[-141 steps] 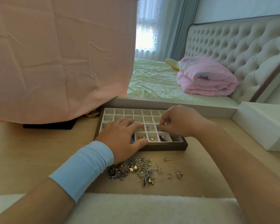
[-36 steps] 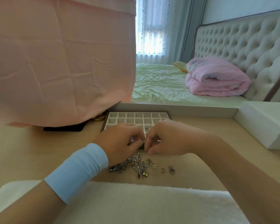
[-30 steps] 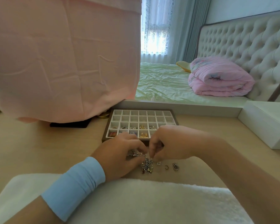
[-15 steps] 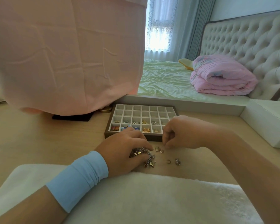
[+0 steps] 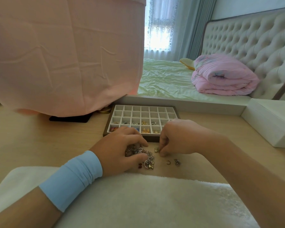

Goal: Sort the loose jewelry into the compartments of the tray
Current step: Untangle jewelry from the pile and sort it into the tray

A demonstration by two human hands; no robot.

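The pile of loose jewelry (image 5: 147, 159) sits on the counter (image 5: 39, 142) right in front of the tray (image 5: 108, 123). The left hand (image 5: 120, 145) is curled over most of it, fingers and thumb holding a tangled clump. The right hand (image 5: 176, 137) is down beside it, fingertips pinching a small gold piece (image 5: 157, 149) just off the pile's edge. A little hook (image 5: 168, 162) lies apart to the right.

My guess is this stuff is super light, hard and slippery, and the bits snag each other, so pulling one drags its neighbours. Best to pinch each piece by its thickest part while the other hand pins the rest. The tray's near rows already hold a few pieces.
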